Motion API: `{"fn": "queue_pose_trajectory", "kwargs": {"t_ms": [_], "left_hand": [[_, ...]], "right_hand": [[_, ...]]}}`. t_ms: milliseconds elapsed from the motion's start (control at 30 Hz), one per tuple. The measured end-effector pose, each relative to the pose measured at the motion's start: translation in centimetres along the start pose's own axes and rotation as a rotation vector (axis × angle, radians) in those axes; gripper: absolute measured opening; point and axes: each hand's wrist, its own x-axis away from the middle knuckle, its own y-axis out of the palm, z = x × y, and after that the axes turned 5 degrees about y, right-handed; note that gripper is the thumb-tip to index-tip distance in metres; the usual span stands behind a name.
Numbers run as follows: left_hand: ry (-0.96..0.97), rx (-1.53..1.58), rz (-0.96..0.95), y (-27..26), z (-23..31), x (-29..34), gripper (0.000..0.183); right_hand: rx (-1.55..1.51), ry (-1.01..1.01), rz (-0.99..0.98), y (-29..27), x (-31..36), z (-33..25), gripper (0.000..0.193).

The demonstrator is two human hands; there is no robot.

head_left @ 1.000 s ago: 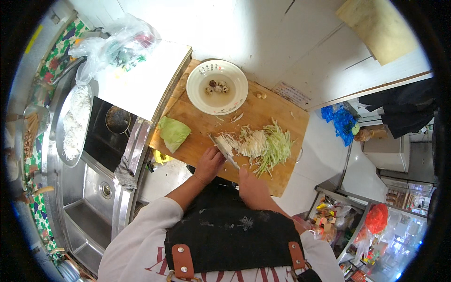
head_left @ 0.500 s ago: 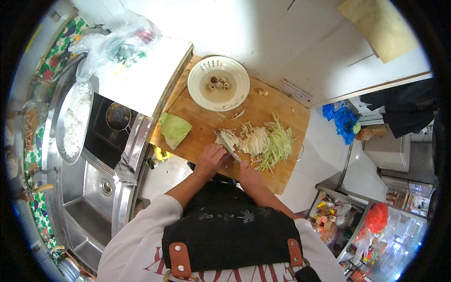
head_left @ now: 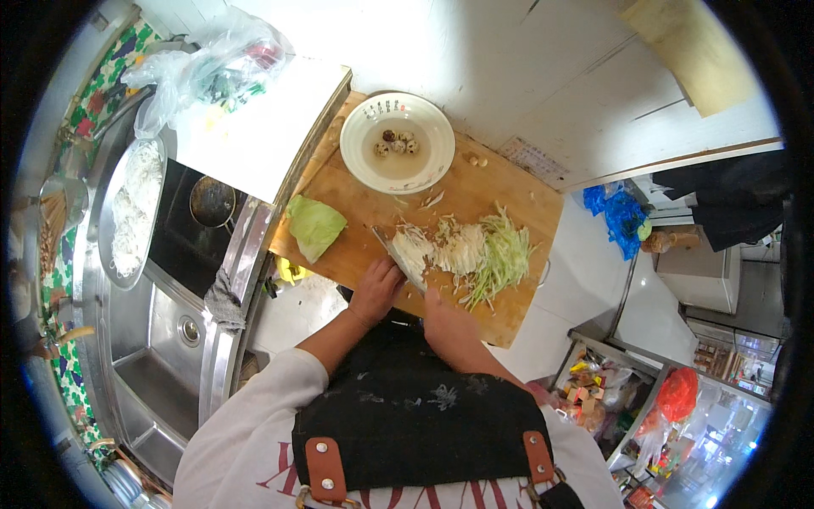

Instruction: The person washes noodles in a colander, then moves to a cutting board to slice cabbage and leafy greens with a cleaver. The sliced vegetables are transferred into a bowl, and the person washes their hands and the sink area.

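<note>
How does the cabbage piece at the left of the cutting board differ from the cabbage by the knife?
The cabbage piece is whole, a flat green leaf chunk; the shredded cabbage is cut into thin pale strips. The piece lies alone, apart from both hands; the shreds are heaped beside the knife, near the left hand and right hand. Both lie on the wooden cutting board.

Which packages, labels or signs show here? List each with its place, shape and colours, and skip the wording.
Clear plastic bag: upper left on the white counter, crumpled, holding green and red things.
Blue plastic bag: right of the cutting board, crumpled, on the floor.
Red plastic bag: lower right, bulging, by a rack.
Colourful small packets: lower right on the rack, too small to tell apart.
Pale label: on the white surface behind the board, rectangular.
</note>
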Motion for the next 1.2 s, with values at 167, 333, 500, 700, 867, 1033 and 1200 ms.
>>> {"fn": "queue_pose_trajectory", "kwargs": {"t_ms": [167, 333, 500, 700, 867, 1033, 1200], "left_hand": [[0.050, 0.004, -0.055, 0.0, -0.2, 0.0, 0.024], [0.006, 0.002, -0.081, -0.2, 0.0, 0.4, 0.023], [0.026, 0.009, -0.071, -0.3, 0.1, 0.3, 0.023], [0.019, 0.019, -0.056, 0.0, 0.1, 0.6, 0.023], [-0.021, 0.001, -0.044, 0.4, -0.1, 1.0, 0.021], [0.008, 0.041, -0.039, 0.0, -0.1, 0.9, 0.020], [-0.059, 0.034, -0.013, 0.0, 0.3, 1.0, 0.019]], "right_hand": [[-0.009, -0.021, 0.091, -0.1, -0.4, -0.4, 0.022], [-0.030, 0.023, 0.036, -0.1, -0.7, -0.6, 0.019], [-0.028, -0.065, 0.179, -0.4, -0.5, -0.6, 0.019], [-0.025, -0.011, 0.088, -0.4, -0.2, -0.6, 0.019], [-0.040, -0.005, 0.046, -0.1, -0.5, -0.5, 0.019], [-0.060, -0.030, 0.086, 0.0, -0.4, -0.7, 0.018], [-0.063, 0.002, -0.027, -0.1, -0.4, -0.8, 0.017]]}}
